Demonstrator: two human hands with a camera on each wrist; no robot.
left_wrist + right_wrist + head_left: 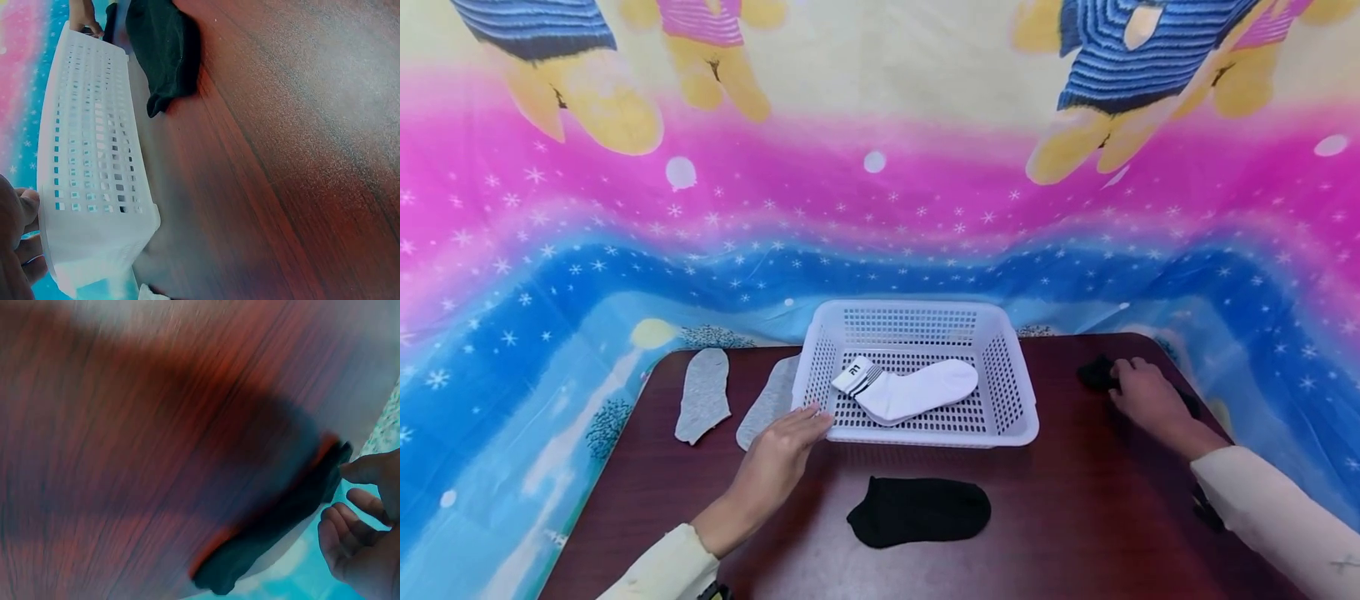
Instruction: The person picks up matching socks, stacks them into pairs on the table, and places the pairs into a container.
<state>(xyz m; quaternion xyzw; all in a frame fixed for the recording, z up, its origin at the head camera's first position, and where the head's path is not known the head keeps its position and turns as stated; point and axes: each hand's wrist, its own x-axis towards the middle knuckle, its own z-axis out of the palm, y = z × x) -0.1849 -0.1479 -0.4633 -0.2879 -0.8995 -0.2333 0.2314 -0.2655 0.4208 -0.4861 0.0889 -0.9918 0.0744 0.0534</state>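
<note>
A black sock point(917, 512) is lying nearest the viewer on the counter point(1075, 517). Beyond it, the left hand point(771, 458) is touching the white basket point(925, 439) at its left rim, fingers extending nearly straight. Two grey socks point(703, 396) are lying leftward, one partly hidden by the basket, which is containing a white sock point(925, 392). Along the counter's right edge, the right hand point(1150, 404) is meeting a dark sock point(1097, 373), thumb and fingers spreading apart. A patterned cloth point(880, 208) is hanging behind.

Crew sock point(925, 392) lay inside basket point(925, 437); ankle sock point(925, 510) at six o'clock, another sock point(1096, 375) at three, two socks point(703, 396) at nine.
</note>
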